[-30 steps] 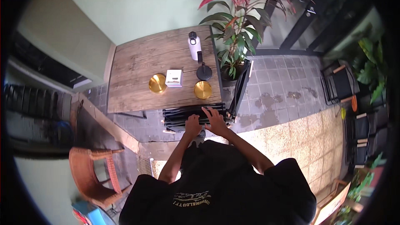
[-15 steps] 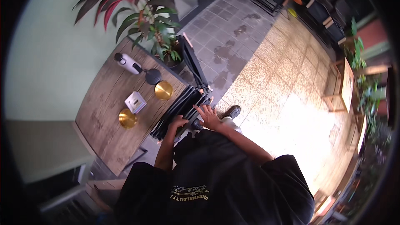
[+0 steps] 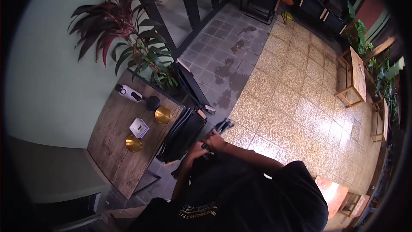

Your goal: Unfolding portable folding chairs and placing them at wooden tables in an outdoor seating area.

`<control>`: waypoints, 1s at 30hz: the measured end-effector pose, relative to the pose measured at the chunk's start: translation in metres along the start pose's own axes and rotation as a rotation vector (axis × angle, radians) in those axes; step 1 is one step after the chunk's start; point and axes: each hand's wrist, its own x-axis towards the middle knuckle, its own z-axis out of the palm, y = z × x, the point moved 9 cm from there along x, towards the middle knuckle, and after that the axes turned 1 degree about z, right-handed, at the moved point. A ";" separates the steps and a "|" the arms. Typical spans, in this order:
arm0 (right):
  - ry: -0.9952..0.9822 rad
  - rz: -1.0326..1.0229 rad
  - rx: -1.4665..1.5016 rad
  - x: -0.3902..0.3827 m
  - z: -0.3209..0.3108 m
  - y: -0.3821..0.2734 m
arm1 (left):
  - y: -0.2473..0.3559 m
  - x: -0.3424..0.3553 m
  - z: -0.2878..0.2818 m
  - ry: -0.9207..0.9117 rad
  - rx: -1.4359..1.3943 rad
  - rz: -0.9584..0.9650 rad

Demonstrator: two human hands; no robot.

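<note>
Close together in front of my body, both hands are curled with fingers closed. My left hand (image 3: 197, 150) and my right hand (image 3: 217, 141) meet around a small dark thing that I cannot make out. Just beyond the right hand a dark shape (image 3: 223, 124) shows above the floor; its kind is unclear. Nearest to my left hand stands a black chair (image 3: 183, 131) with wooden armrests, pushed against the edge of the wooden table (image 3: 113, 154). Neither hand touches the chair. A second black chair (image 3: 191, 86) is at the table's far end.
On the table are a white bottle (image 3: 130, 93), a round black object (image 3: 152, 103), two gold round dishes (image 3: 163, 114) and a small stack of cards (image 3: 139, 128). A leafy potted plant (image 3: 146, 56) stands by the wall. Wooden benches (image 3: 352, 77) line the right side.
Both hands have left the black chair and come together closer to my body, closing their fingers. My right hand was spread before. The whole view has shifted, with the table lower in it.
</note>
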 end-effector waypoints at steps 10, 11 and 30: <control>0.012 0.203 0.094 -0.168 -0.056 0.133 | 0.132 0.008 0.097 -0.189 -0.028 0.063; 0.021 0.263 0.082 -0.188 -0.060 0.155 | 0.143 0.019 0.107 -0.149 -0.011 0.106; 0.866 1.263 -0.166 -0.644 -0.245 0.258 | 0.588 0.145 0.403 -0.343 0.724 0.979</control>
